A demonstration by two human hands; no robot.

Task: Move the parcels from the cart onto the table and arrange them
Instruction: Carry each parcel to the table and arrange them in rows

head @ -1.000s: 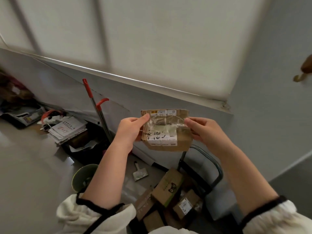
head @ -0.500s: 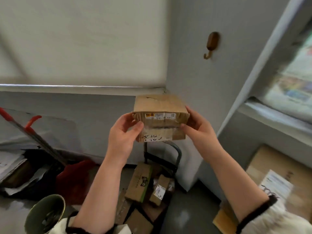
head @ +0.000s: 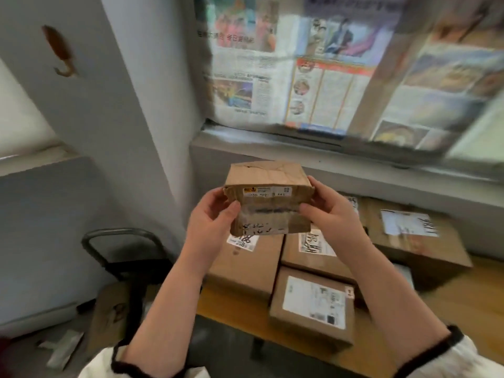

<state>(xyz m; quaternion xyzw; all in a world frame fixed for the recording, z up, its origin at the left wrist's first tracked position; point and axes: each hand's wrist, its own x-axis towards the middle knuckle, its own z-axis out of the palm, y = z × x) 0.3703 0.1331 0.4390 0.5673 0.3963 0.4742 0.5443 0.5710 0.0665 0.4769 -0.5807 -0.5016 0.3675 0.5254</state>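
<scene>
**Two hands on one parcel (head: 268,184) above the table (head: 469,301)**

Gripping with left hand (head: 210,227) and right hand (head: 335,219), one at each end, thumbs on the near face, fingers wrapped round the edges. Held in the air over the table's left end: one small boxy parcel of creased brown cardboard, with glossy tape and a white label strip.

Below, on pale wood: four cardboard boxes (head: 313,306) plainly seen, square-edged, each with one white printed label.

Left of the table: one cart (head: 117,233), dark metal loop handle, one blurred brown carton (head: 111,309) low on it.

Farther back: overlapping newspaper (head: 313,85) sheets, and one curved brown hook (head: 61,54) on a grey wall (head: 122,105).
</scene>
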